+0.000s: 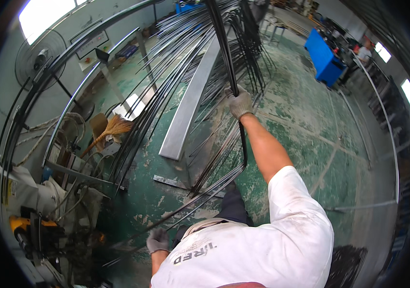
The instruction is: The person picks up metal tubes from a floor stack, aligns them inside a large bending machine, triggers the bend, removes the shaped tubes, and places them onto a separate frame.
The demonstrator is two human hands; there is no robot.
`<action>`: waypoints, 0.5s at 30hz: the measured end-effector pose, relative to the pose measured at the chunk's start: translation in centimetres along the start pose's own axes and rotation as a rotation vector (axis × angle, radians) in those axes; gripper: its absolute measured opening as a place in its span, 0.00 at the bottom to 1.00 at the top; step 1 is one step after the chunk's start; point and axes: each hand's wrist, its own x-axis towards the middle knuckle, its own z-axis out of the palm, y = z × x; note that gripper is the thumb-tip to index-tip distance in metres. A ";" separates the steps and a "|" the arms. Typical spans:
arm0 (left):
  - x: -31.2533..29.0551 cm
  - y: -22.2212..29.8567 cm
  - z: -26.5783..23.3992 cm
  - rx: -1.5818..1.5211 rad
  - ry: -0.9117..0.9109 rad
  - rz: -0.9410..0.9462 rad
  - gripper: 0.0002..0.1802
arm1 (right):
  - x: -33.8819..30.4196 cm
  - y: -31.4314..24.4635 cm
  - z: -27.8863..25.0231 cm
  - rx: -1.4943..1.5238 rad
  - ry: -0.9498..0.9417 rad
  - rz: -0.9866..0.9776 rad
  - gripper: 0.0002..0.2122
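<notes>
My right hand (240, 102), gloved: wrapped round long black rods (224, 48), which run above and below my fist. My left hand (157, 240): grip, I cannot tell. Leftward: grey beam's (188, 108) edge. Rightward: green floor (305, 115). White shirt (272, 240): dark lettering.

So this is the left head cam, wide fisheye, looking down and forward over the wearer's white shirt (262, 240), which is super close. Left hand (158, 240) sits low, right hand (240, 102) a bit further out near the middle. Past that you get green floor (305, 129) and even a window (46, 18) top left. Long edges bow toward the dark rim.
</notes>
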 end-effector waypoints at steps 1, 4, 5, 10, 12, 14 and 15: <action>-1.6 0.3 6.1 -0.053 -0.142 0.120 0.15 | 2.5 3.6 1.2 0.005 -0.026 0.016 0.13; -5.9 1.4 22.7 -0.092 -0.226 0.565 0.16 | 10.9 9.8 2.9 -0.151 -0.130 0.106 0.13; -8.1 1.1 28.5 -0.084 -0.240 0.707 0.17 | 12.9 11.6 2.9 -0.195 -0.143 0.125 0.13; -14.8 -2.1 49.1 0.358 0.104 1.169 0.22 | 27.8 25.3 0.2 -0.497 -0.194 0.124 0.13; -14.0 -2.5 48.7 0.391 0.227 1.260 0.20 | 33.8 27.7 -0.9 -0.551 -0.181 0.202 0.16; -14.0 -2.9 49.7 0.415 0.357 1.221 0.20 | 41.0 27.7 -1.3 -0.585 -0.112 0.354 0.20; -14.2 -2.7 50.3 0.491 0.456 1.230 0.20 | 43.1 27.9 -0.8 -0.591 -0.050 0.444 0.23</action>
